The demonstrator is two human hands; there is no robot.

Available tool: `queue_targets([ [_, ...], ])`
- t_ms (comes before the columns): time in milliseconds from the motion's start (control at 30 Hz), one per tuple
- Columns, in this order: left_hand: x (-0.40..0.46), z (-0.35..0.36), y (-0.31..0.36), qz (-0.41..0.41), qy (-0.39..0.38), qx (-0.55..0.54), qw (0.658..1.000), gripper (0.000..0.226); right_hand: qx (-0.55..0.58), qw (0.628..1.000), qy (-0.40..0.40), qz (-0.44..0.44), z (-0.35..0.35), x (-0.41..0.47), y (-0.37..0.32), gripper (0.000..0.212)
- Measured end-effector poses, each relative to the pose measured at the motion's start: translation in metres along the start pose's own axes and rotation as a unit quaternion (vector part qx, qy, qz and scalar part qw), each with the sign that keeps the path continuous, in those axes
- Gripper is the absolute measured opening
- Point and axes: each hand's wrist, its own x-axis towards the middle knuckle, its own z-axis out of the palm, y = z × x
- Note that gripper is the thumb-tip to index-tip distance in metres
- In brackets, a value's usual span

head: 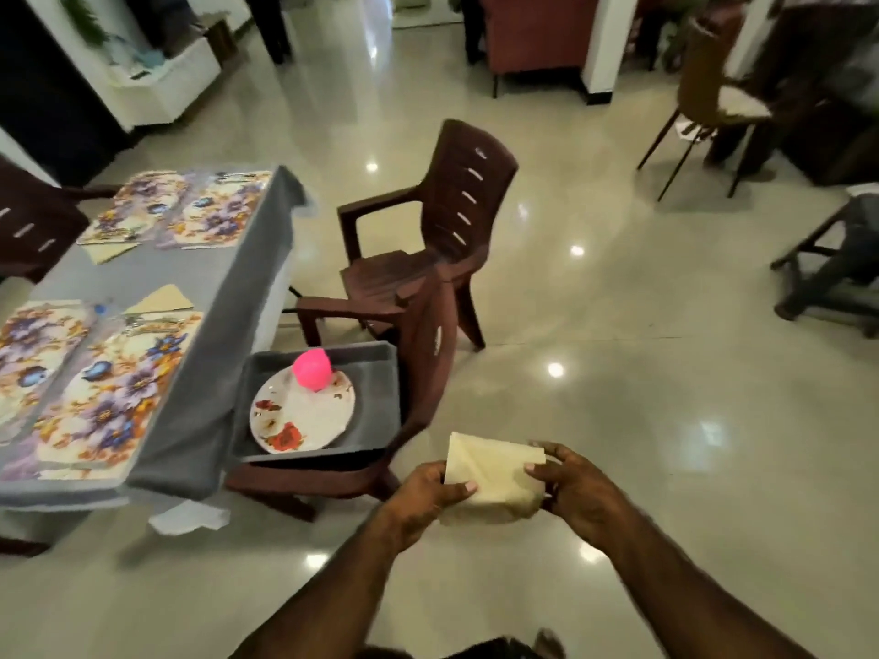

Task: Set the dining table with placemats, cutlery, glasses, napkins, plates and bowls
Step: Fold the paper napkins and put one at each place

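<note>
Home dining room: clothed table (pixel 228 297), plastic chairs (pixel 428 230), armchair (pixel 532 35).

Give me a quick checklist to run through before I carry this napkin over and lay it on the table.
1. Napkin held firmly: ok. The left hand and right hand both grip the cream napkin.
2. Napkin folded: ok. It looks folded over, though not into the flat triangle of the two napkins already on the table.
3. Placemats laid: ok. Four floral placemats lie on the grey tablecloth.
4. Free spot for this napkin: cannot tell. The view is blurred and the table's left part is cut off.
5. Path to the table: not ok. The brown chair holding the grey tray stands between you and the table.
</note>
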Motion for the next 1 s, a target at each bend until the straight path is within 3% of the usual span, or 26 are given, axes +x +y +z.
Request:
queue_targets([
  [167, 0.055, 0.07, 0.039, -0.013, -0.072, 0.097, 0.993, 0.042, -0.074, 0.997, 0.032, 0.005, -0.077, 0.003, -0.04, 0.072],
  [267, 0.104, 0.105, 0.077, -0.017, -0.063, 0.101, 0.993, 0.033, -0.065, 0.995, 0.073, -0.009, -0.117, 0.022, -0.07, 0.056],
  [400, 0.186, 0.128, 0.118, -0.022, -0.076, 0.072, 0.994, 0.04, -0.014, 0.992, 0.125, -0.033, -0.154, 0.075, -0.123, 0.03],
  [500, 0.259, 0.134, 0.147, 0.002, -0.043, 0.026, 0.999, 0.037, -0.022, 0.989, 0.141, -0.039, -0.176, 0.129, -0.173, 0.024],
  [667, 0.389, 0.133, 0.236, 0.012, 0.014, -0.035, 0.999, 0.033, -0.088, 0.99, 0.111, -0.004, -0.199, 0.216, -0.27, 0.025],
  [800, 0.467, 0.126, 0.309, 0.002, -0.057, 0.029, 0.998, 0.039, -0.107, 0.992, 0.068, -0.004, -0.198, 0.265, -0.346, 0.028],
  [1000, 0.582, 0.145, 0.396, 0.006, -0.123, 0.071, 0.99, 0.038, -0.094, 0.992, 0.081, -0.016, -0.22, 0.355, -0.453, 0.031],
])
